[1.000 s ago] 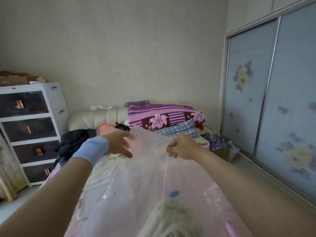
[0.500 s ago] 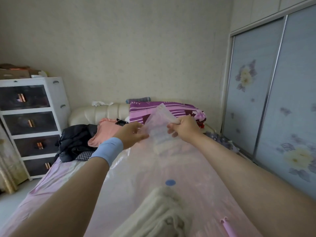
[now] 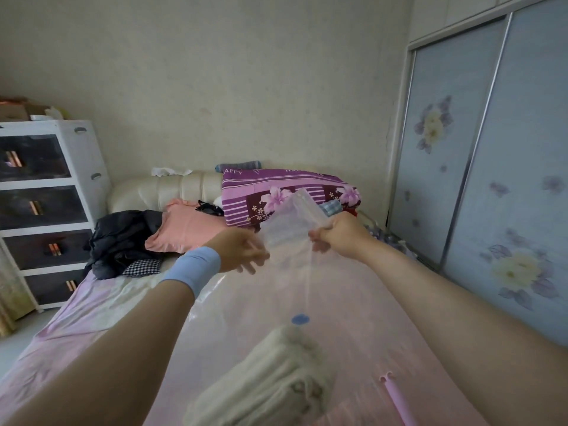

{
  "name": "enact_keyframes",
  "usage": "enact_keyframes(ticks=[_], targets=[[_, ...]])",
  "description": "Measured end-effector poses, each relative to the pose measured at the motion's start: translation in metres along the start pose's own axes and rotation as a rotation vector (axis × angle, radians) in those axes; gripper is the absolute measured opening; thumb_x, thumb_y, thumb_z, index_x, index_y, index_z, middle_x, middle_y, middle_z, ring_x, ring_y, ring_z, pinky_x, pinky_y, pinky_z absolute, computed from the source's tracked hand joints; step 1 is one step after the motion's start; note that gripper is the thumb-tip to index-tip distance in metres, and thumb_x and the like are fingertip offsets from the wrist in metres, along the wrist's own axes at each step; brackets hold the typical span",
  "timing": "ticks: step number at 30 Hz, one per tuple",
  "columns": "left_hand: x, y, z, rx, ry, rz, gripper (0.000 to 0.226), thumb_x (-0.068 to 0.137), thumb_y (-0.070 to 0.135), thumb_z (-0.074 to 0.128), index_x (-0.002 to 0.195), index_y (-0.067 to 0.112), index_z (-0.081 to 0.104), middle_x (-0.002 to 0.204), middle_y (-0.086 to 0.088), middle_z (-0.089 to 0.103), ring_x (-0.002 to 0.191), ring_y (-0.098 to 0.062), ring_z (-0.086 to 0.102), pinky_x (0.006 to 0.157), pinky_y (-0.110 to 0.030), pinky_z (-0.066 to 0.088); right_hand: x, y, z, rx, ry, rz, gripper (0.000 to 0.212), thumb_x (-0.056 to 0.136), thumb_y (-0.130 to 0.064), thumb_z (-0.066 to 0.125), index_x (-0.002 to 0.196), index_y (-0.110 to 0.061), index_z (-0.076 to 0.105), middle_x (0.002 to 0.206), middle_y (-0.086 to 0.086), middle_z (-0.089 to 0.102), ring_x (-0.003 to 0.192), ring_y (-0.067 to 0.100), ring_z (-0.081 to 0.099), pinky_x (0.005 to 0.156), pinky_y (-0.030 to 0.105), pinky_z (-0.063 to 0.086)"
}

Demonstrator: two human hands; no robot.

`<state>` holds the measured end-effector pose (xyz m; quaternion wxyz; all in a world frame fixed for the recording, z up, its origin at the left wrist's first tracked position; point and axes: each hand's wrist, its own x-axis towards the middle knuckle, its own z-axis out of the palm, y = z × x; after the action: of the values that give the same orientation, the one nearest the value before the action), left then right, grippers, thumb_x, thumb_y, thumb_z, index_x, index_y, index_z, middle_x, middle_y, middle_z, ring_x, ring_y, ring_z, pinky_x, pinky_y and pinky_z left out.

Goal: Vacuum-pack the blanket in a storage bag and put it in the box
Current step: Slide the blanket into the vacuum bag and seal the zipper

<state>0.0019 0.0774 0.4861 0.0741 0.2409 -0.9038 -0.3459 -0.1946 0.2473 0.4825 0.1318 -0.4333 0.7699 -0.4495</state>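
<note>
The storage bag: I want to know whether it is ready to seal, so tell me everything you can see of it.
The storage bag is large, of thin clear plastic with a pink cast, and lies along the bed. A folded cream blanket sits inside its near end. A round blue spot shows on its upper sheet, and a pink clip at its near right. Its far end is raised: the right hand grips it, and the left hand meets its edge, grip unclear.
</note>
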Motion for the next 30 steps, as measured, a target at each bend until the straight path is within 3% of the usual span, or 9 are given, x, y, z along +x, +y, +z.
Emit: enact_keyframes(ticks=[2, 4, 7, 10, 14, 20, 25, 28, 30], targets=[[0.001, -0.024, 0.014, 0.138, -0.144, -0.079, 0.026, 0.080, 0.029, 0.078, 0.103, 0.026, 0.067, 0.094, 0.008, 0.075, 0.087, -0.012, 0.072, 0.079, -0.032, 0.059, -0.001, 0.008, 0.001, -0.015, -0.045, 0.008, 0.021, 0.093, -0.029, 0.072, 0.079, -0.015, 0.078, 0.073, -0.001, 0.077, 0.070, 0.017, 0.075, 0.090, 0.046, 0.058], [0.004, -0.048, 0.030, 0.134, -0.220, -0.219, 0.014, 0.083, 0.019, 0.075, 0.095, 0.025, 0.072, 0.093, 0.007, 0.076, 0.087, -0.015, 0.073, 0.080, -0.034, 0.059, -0.004, 0.021, 0.004, -0.038, -0.072, 0.014, 0.022, 0.093, -0.032, 0.071, 0.079, -0.015, 0.078, 0.074, -0.001, 0.077, 0.068, 0.017, 0.074, 0.089, 0.047, 0.059], [0.009, -0.058, 0.049, 0.018, -0.171, -0.295, 0.014, 0.088, 0.007, 0.066, 0.085, 0.018, 0.074, 0.088, 0.000, 0.077, 0.079, -0.022, 0.075, 0.064, -0.034, 0.060, -0.010, 0.035, 0.004, -0.076, -0.040, -0.013, 0.025, 0.091, -0.038, 0.073, 0.077, -0.018, 0.078, 0.074, -0.006, 0.076, 0.065, 0.011, 0.072, 0.084, 0.038, 0.058], [0.026, -0.050, 0.067, -0.046, -0.119, -0.299, 0.020, 0.090, 0.003, 0.063, 0.083, 0.016, 0.075, 0.092, -0.005, 0.076, 0.078, -0.027, 0.074, 0.060, -0.035, 0.059, -0.015, 0.062, -0.009, -0.124, -0.072, 0.038, 0.025, 0.072, -0.041, 0.087, 0.087, -0.022, 0.080, 0.085, -0.010, 0.077, 0.077, 0.006, 0.072, 0.084, 0.032, 0.058], [0.055, -0.037, 0.093, 0.045, -0.156, -0.274, 0.012, 0.087, 0.005, 0.068, 0.092, 0.012, 0.076, 0.092, -0.006, 0.075, 0.073, -0.023, 0.074, 0.058, -0.035, 0.060, -0.011, 0.113, -0.031, -0.378, -0.194, 0.197, 0.016, 0.077, -0.020, 0.085, 0.075, -0.033, 0.075, 0.081, -0.017, 0.073, 0.085, 0.006, 0.069, 0.089, 0.031, 0.054], [0.117, -0.028, 0.103, 0.236, -0.019, -0.223, 0.011, 0.086, 0.015, 0.071, 0.090, 0.023, 0.078, 0.089, 0.001, 0.075, 0.074, -0.017, 0.074, 0.073, -0.031, 0.060, 0.028, 0.148, -0.037, -0.400, 0.012, 0.203, 0.012, 0.090, -0.020, 0.073, 0.082, -0.029, 0.075, 0.080, -0.018, 0.069, 0.095, 0.016, 0.068, 0.086, 0.030, 0.053], [0.138, -0.009, 0.077, 0.373, 0.266, -0.161, 0.019, 0.090, 0.030, 0.067, 0.105, 0.020, 0.071, 0.097, 0.000, 0.071, 0.093, -0.023, 0.067, 0.076, -0.030, 0.049, 0.058, 0.130, -0.044, -0.444, 0.325, 0.005, 0.014, 0.095, -0.026, 0.067, 0.100, -0.022, 0.079, 0.105, -0.001, 0.075, 0.101, 0.022, 0.066, 0.073, 0.026, 0.037], [0.137, 0.004, 0.065, 0.375, 0.369, -0.156, 0.024, 0.090, 0.037, 0.065, 0.106, 0.020, 0.071, 0.092, -0.003, 0.065, 0.088, -0.027, 0.060, 0.071, -0.030, 0.039, 0.056, 0.113, -0.050, -0.469, 0.465, -0.147, 0.017, 0.096, -0.023, 0.063, 0.091, -0.015, 0.077, 0.083, 0.005, 0.069, 0.086, 0.031, 0.066, 0.068, 0.029, 0.031], [0.134, 0.006, 0.063, 0.375, 0.388, -0.149, 0.026, 0.090, 0.039, 0.065, 0.105, 0.018, 0.070, 0.087, -0.002, 0.059, 0.082, -0.025, 0.055, 0.070, -0.030, 0.038, 0.049, 0.114, -0.055, -0.478, 0.496, -0.299, 0.015, 0.088, -0.014, 0.062, 0.085, -0.011, 0.077, 0.079, 0.001, 0.066, 0.082, 0.033, 0.067, 0.071, 0.033, 0.042]])
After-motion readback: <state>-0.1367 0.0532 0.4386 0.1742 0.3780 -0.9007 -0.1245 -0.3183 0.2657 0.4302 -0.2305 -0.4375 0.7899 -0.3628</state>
